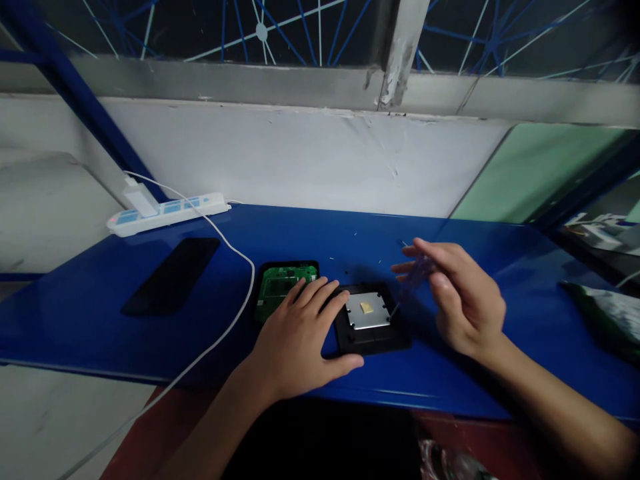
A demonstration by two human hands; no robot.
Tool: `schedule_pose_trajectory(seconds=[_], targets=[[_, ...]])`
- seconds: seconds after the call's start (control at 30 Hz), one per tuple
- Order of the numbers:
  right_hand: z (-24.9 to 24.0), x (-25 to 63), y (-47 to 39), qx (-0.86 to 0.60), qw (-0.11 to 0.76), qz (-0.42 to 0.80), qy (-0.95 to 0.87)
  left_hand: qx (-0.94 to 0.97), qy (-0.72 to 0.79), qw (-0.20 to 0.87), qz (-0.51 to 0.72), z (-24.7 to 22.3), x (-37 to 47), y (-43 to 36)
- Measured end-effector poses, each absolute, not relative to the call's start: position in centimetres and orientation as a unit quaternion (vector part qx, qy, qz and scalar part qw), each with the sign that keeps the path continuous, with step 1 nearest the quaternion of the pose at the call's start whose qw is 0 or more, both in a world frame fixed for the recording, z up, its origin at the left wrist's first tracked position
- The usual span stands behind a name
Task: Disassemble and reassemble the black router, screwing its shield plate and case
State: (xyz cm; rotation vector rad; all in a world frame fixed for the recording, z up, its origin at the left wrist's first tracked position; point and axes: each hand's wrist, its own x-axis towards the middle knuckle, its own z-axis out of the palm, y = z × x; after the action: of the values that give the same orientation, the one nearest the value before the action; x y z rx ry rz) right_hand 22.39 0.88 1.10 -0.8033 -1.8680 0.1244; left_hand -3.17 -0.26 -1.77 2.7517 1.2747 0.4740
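A screwdriver (pixel 418 273) with a see-through purplish handle is in my right hand (pixel 463 300), its thin shaft slanting down to the right edge of a silver metal plate (pixel 360 319). The plate lies in a black plastic casing half (pixel 383 343), with a small yellowish pad (pixel 367 307) on its middle and dark screws or posts around its rim. My left hand (pixel 300 340) is spread flat, fingers apart, its fingertips at the casing's left edge. Partly under that hand is another black casing half holding a green circuit board (pixel 280 283).
A black phone-like slab (pixel 173 277) lies on the blue table (pixel 320 230) at left. Behind it stands a white power strip (pixel 193 208) with a plugged-in charger (pixel 141 199); a white cable (pixel 245 260) crosses the table. At far right sits a dark green and silver bag (pixel 605 317).
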Motion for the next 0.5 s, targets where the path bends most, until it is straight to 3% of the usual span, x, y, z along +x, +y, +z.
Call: schedule_pose_trajectory(seconds=[0.5], targets=[[0.4, 22.8, 1.1, -0.339, 0.545, 0.053, -0.765, 0.897, 0.418, 0.029, 0.141, -1.7, -3.2, -0.4]])
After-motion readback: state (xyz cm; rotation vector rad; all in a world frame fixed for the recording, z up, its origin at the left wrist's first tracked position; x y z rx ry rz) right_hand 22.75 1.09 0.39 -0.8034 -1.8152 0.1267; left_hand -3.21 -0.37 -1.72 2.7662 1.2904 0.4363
